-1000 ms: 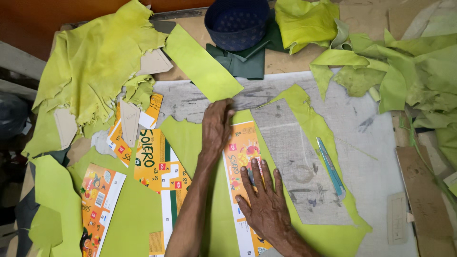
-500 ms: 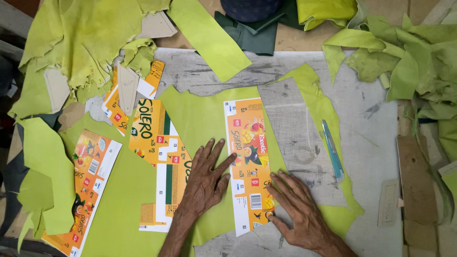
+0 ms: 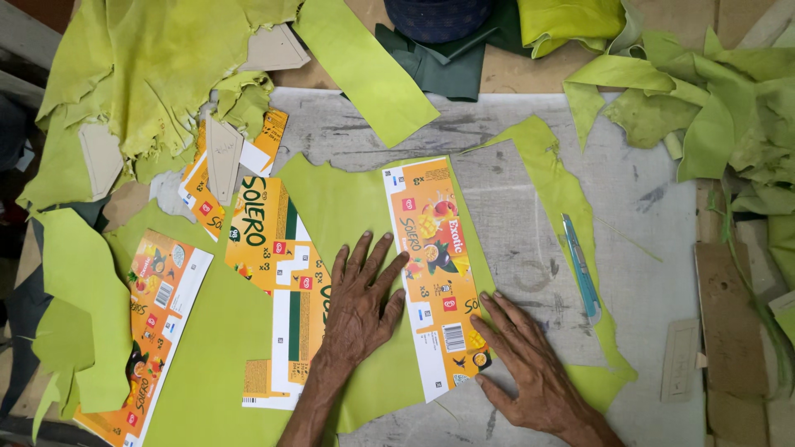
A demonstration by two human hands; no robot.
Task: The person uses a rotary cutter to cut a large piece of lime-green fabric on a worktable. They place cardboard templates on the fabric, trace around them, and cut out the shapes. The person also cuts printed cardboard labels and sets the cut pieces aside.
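Note:
My left hand [image 3: 358, 305] lies flat, fingers spread, on a lime-green leather sheet [image 3: 339, 203] spread over the grey work board [image 3: 646, 248]. Its fingertips touch the left edge of an orange flattened carton strip [image 3: 432, 273] lying on the leather. My right hand [image 3: 530, 364] rests flat beside the strip's lower right corner, fingers apart, touching the strip's edge and the board. Neither hand holds anything. Another flattened orange carton [image 3: 277, 265] lies just left of my left hand.
A blue utility knife [image 3: 581, 269] lies on a green leather strip right of the hands. Piles of green leather scraps [image 3: 729, 116] fill the top right and top left. More orange carton pieces [image 3: 153, 331] lie at lower left. Cardboard templates [image 3: 729, 319] sit on the right edge.
Both hands slid down toward me over the leather. The left hand came off the sheet's upper part and now sits lower, left of the carton strip; the right hand moved to the strip's lower corner.

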